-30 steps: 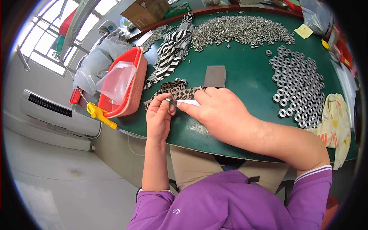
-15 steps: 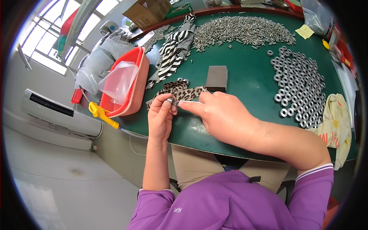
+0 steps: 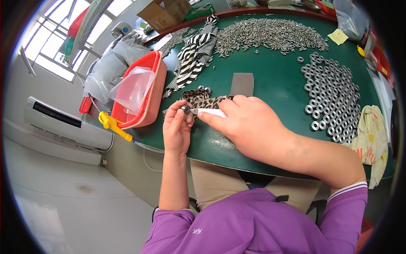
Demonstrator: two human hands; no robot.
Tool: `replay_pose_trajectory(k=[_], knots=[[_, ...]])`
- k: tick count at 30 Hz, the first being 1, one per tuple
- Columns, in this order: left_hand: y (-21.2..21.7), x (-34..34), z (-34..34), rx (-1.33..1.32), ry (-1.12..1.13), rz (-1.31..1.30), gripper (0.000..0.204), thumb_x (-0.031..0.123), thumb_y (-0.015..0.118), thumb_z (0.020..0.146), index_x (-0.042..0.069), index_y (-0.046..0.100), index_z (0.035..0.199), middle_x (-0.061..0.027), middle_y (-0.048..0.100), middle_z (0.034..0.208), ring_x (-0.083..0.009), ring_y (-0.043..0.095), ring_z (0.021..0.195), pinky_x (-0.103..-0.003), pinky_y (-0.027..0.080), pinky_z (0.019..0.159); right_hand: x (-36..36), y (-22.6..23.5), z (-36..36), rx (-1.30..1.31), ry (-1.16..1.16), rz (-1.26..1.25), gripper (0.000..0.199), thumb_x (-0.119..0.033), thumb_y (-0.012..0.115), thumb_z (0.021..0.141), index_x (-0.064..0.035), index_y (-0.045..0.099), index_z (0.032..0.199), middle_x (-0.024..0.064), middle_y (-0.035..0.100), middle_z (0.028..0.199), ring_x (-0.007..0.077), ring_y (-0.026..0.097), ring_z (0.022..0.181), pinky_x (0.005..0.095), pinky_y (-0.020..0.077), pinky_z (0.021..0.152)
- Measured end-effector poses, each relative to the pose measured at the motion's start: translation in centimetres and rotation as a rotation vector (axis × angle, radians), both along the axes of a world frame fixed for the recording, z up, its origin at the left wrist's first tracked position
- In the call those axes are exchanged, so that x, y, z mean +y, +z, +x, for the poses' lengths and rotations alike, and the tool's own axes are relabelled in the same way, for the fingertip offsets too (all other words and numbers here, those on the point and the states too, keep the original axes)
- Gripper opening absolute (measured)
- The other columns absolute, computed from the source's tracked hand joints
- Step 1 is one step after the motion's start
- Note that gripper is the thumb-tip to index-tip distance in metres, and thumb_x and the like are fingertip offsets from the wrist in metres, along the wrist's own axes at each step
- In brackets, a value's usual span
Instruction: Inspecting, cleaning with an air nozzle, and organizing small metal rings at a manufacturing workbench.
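Observation:
Between the thumb and fingers of my left hand [image 3: 176, 131] is a small steel ring [image 3: 185, 109], its hole showing. My right hand [image 3: 256, 122] is closed round the white handle [image 3: 215, 113] of a small knife, index finger stretched along it. The short metal blade [image 3: 194, 111] points left and meets the ring's edge; exact contact is too small to make out. Just behind my hands lies a leopard-print cloth [image 3: 207, 103], with a few rings beside it. A grey-brown block [image 3: 242, 84] stands beyond my right hand, which hides its near end.
Many steel rings [image 3: 332, 97] cover the table's right side, near a cream cloth [image 3: 368, 133]. Small metal pins [image 3: 270, 36] are heaped at the back, beside a striped cloth [image 3: 192, 55]. Left are a red basket [image 3: 156, 91] with a plastic bag and a yellow air gun [image 3: 111, 122].
The ring has turned in my left fingers, so its hole now shows more clearly. My right hand has shifted slightly, showing more of the knife's white handle and blade.

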State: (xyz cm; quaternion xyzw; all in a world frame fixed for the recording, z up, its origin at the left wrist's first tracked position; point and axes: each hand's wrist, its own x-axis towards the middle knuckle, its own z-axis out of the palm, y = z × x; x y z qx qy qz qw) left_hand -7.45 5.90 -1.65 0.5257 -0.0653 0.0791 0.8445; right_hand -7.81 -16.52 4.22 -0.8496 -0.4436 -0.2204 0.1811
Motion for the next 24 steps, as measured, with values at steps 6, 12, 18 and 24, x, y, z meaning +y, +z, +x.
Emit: replay_pose_trajectory(k=[6,12,18,24], knots=[[-0.2,0.1,0.1,-0.037,-0.016,0.009,0.023,0.007,0.051,0.09,0.001,0.053,0.112,-0.011,0.058,0.105,-0.0118,0.053,0.078,-0.023,0.044,0.069,0.1,-0.7,0.2,0.079,-0.026,0.049,0.048,-0.006,0.052,0.075,-0.0117,0.05,0.123,0.0091,0.054,0.074,0.0238,0.058,0.065,0.0343,0.0476,0.055],[0.0,-0.3,-0.1,-0.057,-0.043,0.035,0.023,0.006,0.053,0.089,0.001,0.054,0.111,-0.0102,0.059,0.105,-0.0114,0.054,0.079,-0.023,0.045,0.07,0.0,-0.6,0.2,0.138,-0.012,-0.031,0.051,-0.005,0.051,0.075,-0.01,0.048,0.126,0.0111,0.055,0.073,0.0247,0.059,0.058,0.0347,0.0485,0.05],[-0.1,-0.4,-0.1,-0.059,-0.045,0.064,0.022,0.005,0.054,0.088,0.001,0.055,0.11,-0.0091,0.059,0.104,-0.0111,0.054,0.079,-0.023,0.045,0.07,0.2,-1.2,0.3,0.058,-0.043,-0.03,0.052,-0.007,0.052,0.075,-0.0108,0.047,0.127,0.0105,0.055,0.074,0.0236,0.059,0.061,0.0333,0.0499,0.052],[0.1,-0.9,-0.3,-0.103,0.012,0.12,0.029,0.003,0.056,0.087,0.002,0.05,0.116,-0.0093,0.058,0.104,-0.0113,0.054,0.078,-0.023,0.045,0.069,0.2,-1.0,0.0,0.037,-0.054,-0.024,0.053,-0.007,0.053,0.074,-0.0105,0.047,0.126,0.0103,0.054,0.074,0.0238,0.059,0.061,0.0336,0.0501,0.052]])
